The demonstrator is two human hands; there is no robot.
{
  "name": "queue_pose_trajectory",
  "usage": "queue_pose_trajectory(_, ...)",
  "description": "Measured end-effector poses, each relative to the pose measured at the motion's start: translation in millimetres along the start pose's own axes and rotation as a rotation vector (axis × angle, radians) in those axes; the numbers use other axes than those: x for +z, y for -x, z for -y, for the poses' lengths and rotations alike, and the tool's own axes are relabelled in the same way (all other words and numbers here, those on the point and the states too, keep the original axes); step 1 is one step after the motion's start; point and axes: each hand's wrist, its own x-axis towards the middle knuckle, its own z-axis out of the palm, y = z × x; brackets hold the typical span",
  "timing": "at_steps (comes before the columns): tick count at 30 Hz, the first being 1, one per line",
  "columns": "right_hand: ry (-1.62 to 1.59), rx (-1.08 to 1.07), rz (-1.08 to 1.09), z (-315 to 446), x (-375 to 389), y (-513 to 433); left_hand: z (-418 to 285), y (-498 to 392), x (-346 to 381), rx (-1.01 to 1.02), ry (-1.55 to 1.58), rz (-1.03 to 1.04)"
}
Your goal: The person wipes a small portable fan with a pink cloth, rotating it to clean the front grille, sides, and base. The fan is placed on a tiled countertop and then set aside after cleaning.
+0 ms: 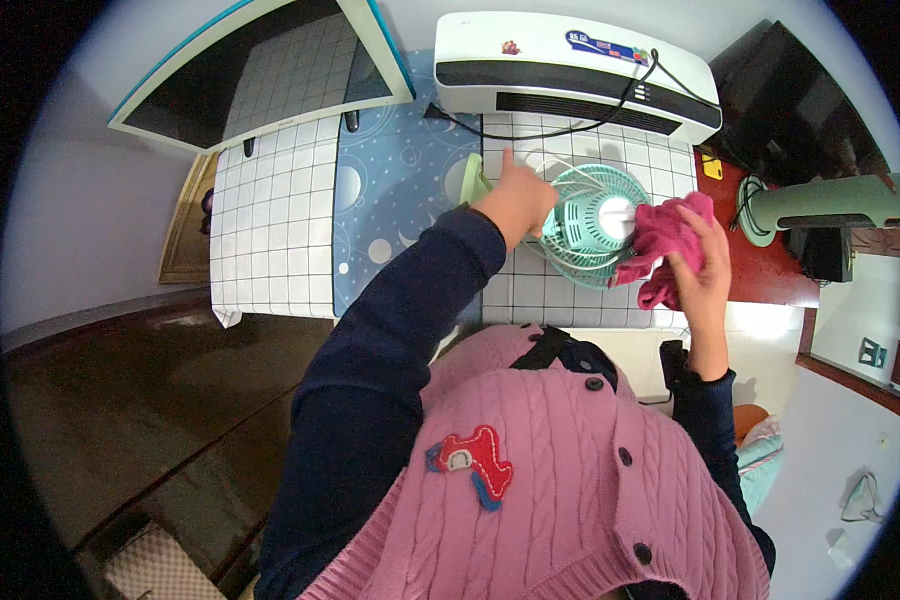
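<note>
A small mint-green electric fan (581,225) with a wire guard is on the checked tablecloth in front of me. My left hand (521,199) is closed around the fan's neck beside the motor housing, with one finger pointing away from me. A light green piece (474,180), possibly the fan's base, shows left of that hand. Bunched in my right hand (701,262) is a crimson cloth (671,240), pressed to the white knob on the motor housing. The cloth hides part of the guard's right side. A white cord (559,156) loops over the guard.
Behind the fan stands a white heater or air unit (570,75), its black cord (540,137) trailing over the table. A monitor (270,82) rises at the back left. On a red surface to the right are a yellow object (712,167) and a green cylindrical appliance (832,202).
</note>
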Motion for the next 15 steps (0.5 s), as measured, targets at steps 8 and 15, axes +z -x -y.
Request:
queue_pose_trajectory(8,0.356,-0.012,0.388,52.6,37.2,-23.5,-3.4,17.4,35.7,0.07,-0.141,-0.609)
queue_pose_trajectory(15,0.49,0.109,0.342,54.6,58.7,-20.5,-17.2,25.5,62.4,0.028,-0.207,-0.8)
